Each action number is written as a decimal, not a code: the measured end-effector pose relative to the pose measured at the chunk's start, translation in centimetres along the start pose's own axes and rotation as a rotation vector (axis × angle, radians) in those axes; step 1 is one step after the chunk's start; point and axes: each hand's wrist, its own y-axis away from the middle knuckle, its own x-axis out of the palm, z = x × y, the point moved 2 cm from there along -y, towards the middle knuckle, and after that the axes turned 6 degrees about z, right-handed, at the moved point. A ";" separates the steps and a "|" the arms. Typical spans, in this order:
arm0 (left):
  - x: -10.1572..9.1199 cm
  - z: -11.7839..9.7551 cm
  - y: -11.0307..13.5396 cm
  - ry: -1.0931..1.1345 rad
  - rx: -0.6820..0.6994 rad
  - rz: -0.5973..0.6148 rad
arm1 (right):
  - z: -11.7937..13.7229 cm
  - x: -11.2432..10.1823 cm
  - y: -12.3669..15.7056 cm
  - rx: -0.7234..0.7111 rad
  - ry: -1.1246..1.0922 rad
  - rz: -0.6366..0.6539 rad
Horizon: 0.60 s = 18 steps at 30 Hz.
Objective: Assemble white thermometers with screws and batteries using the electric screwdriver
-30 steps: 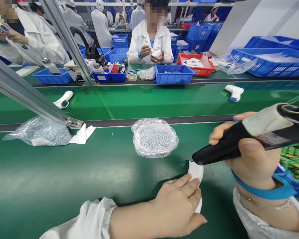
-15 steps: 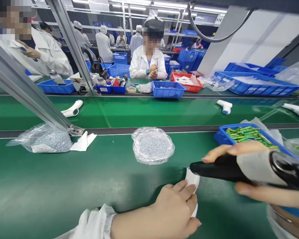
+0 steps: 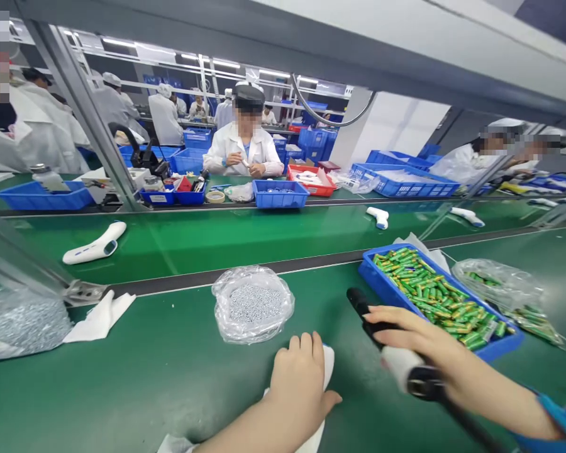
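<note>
My left hand (image 3: 298, 380) is closed round a white handheld thermometer (image 3: 329, 366) lying on the green bench, covering most of its body. My right hand (image 3: 429, 346) grips a black electric screwdriver (image 3: 402, 367) with a pale band around it. The black front end of the tool points up and left, apart from the thermometer; a dark cord trails from its rear. Beyond my left hand sits an open clear plastic bag of small silvery screws (image 3: 255, 304). The right hand is close to a blue tray (image 3: 385, 283) of green batteries (image 3: 434, 296).
A bag of small metal parts (image 3: 23, 324) and a white tissue (image 3: 101, 318) lie at left. Several white thermometers, one here (image 3: 97, 244), rest on the belt (image 3: 226, 236). A metal post (image 3: 80, 107) rises at left. Across it, a person (image 3: 245, 145) sits behind bins.
The view has swung right. The screwdriver, whose front end was at the top of the thermometer, has moved away to the right. My left hand keeps its hold on the thermometer.
</note>
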 end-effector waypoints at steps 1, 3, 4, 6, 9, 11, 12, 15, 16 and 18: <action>0.2 0.0 -0.3 0.007 -0.017 0.016 | -0.6 1.0 0.0 -0.058 0.148 0.154; 0.7 0.1 -0.8 0.027 -0.016 0.056 | -1.6 2.5 -0.2 -0.119 0.359 0.327; 0.9 0.2 -0.8 0.035 -0.004 0.070 | -2.1 2.9 -0.4 -0.116 0.413 0.314; 0.8 0.6 -0.6 0.056 0.030 0.069 | -2.8 3.0 -0.9 -0.069 0.434 0.247; -0.8 1.4 0.3 0.149 0.067 -0.007 | -4.3 0.9 -1.5 0.072 0.436 0.124; -2.8 1.9 1.2 0.278 0.078 -0.089 | -6.4 -1.6 -1.7 0.229 0.450 0.060; -3.8 2.2 1.7 0.363 0.084 -0.123 | -7.7 -2.9 -1.8 0.321 0.461 0.045; -6.2 2.6 3.0 0.689 0.082 -0.145 | -11.9 -5.9 -1.8 0.601 0.507 0.134; -6.7 2.6 3.3 0.827 0.075 -0.128 | -13.1 -6.3 -1.8 0.669 0.512 0.192; -7.3 2.7 4.0 1.116 0.043 -0.089 | -14.9 -6.4 -1.7 0.755 0.510 0.308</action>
